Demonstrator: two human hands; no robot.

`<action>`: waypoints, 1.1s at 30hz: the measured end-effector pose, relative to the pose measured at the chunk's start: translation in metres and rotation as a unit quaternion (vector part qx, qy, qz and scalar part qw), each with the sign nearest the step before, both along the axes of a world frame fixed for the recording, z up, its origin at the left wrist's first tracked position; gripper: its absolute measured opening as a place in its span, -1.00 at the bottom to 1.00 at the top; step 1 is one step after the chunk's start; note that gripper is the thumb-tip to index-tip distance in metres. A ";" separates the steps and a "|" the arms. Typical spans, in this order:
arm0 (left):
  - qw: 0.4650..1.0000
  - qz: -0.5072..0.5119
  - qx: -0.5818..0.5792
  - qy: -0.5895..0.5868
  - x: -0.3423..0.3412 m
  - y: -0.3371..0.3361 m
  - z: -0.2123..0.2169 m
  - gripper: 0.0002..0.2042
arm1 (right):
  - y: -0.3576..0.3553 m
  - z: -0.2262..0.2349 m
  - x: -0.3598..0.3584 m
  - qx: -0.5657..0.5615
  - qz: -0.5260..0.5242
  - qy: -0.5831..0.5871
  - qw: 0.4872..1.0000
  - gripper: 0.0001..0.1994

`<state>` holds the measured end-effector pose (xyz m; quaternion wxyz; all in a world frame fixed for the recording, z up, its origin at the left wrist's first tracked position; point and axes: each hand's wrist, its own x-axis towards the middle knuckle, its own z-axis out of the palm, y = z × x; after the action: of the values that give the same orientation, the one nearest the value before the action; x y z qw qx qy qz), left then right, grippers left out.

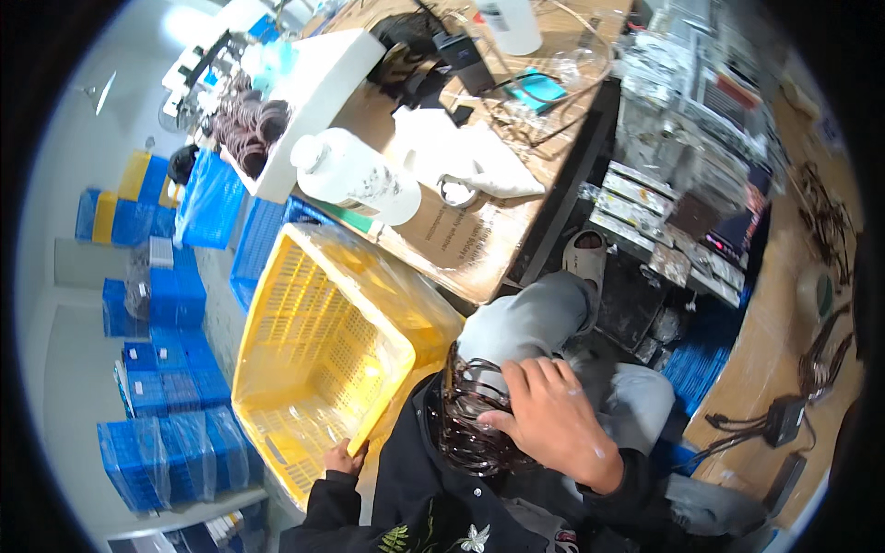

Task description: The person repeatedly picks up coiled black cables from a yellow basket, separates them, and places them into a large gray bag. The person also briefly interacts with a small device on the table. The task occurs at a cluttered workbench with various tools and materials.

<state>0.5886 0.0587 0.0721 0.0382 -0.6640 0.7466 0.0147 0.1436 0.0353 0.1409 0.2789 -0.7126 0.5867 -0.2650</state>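
A bunch of glossy dark-brown looped plastic pieces (466, 415) lies across my lap; their exact kind is unclear. My right hand (553, 410) rests over its right side, fingers curved around and thumb pressed toward the loops. The yellow perforated plastic crate (277, 364) leans tilted at my left, its opening facing me and lined with clear plastic film. At its near rim, my left hand (346, 458) is closed on the edge, with part of the fingers hidden.
Ahead, a cardboard-covered table (461, 244) bears a white plastic bottle (355, 175), white cloth (470, 152) and cables. A white box (318, 92) holds purplish rings. Blue crates (175, 452) stack at left. Another table (756, 369) at right carries more brown pieces (820, 359).
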 end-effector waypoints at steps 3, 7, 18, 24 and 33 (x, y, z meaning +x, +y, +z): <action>0.999 0.026 0.035 -0.001 0.002 0.007 0.007 -0.64 | -0.008 0.015 -0.019 0.066 0.037 0.006 0.997 -0.45; 0.996 0.039 0.043 0.068 -0.004 0.011 -0.003 -0.64 | -0.022 0.036 -0.042 0.089 -0.008 0.039 0.995 -0.43; 0.993 0.087 0.077 0.027 -0.012 0.003 -0.011 -0.67 | -0.081 0.047 -0.067 0.016 -0.112 0.103 0.988 -0.62; 0.996 0.018 0.046 0.076 -0.006 -0.004 -0.009 -0.73 | -0.070 0.029 -0.071 0.005 -0.148 0.082 0.986 -0.62; 0.990 -0.097 -0.039 0.097 -0.079 -0.043 -0.021 -0.77 | -0.040 0.025 -0.064 -0.046 -0.202 0.043 0.977 -0.69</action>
<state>0.5098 0.0155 0.0507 -0.0589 -0.5850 0.8076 0.0465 0.0792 -0.0047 0.1655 0.1613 -0.6023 0.7169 -0.3120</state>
